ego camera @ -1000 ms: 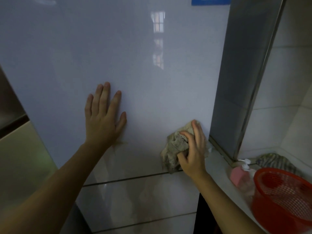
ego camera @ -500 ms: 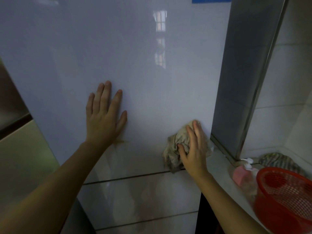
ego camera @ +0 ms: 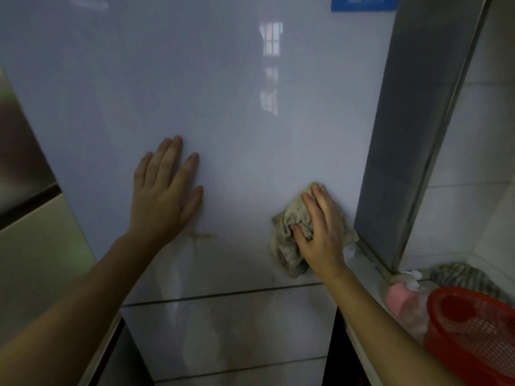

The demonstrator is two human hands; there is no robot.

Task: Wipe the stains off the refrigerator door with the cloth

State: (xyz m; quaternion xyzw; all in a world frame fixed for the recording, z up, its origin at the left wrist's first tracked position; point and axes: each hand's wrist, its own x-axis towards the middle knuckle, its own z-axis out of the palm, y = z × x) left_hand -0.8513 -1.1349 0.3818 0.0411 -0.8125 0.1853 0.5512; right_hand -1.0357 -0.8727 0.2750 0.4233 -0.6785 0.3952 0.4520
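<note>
The glossy white refrigerator door (ego camera: 237,121) fills most of the view. My left hand (ego camera: 164,196) lies flat on it, fingers spread, holding nothing. Just below and right of that hand is a small brownish stain (ego camera: 202,235). My right hand (ego camera: 320,232) presses a crumpled grey-beige cloth (ego camera: 289,240) against the door near its lower right edge, fingers closed over the cloth. A dark seam (ego camera: 223,295) below both hands separates the upper door from a lower panel.
A grey fridge side panel (ego camera: 412,121) rises on the right beside a white tiled wall. On the ledge (ego camera: 359,263) at the right stand a pink soap bottle (ego camera: 401,299), a red plastic basket (ego camera: 473,335) and a striped rag (ego camera: 468,277). A blue sticker (ego camera: 362,2) is at the top.
My right hand has shifted slightly with the cloth and now covers more of it, flatter against the door. My left hand has stayed in place.
</note>
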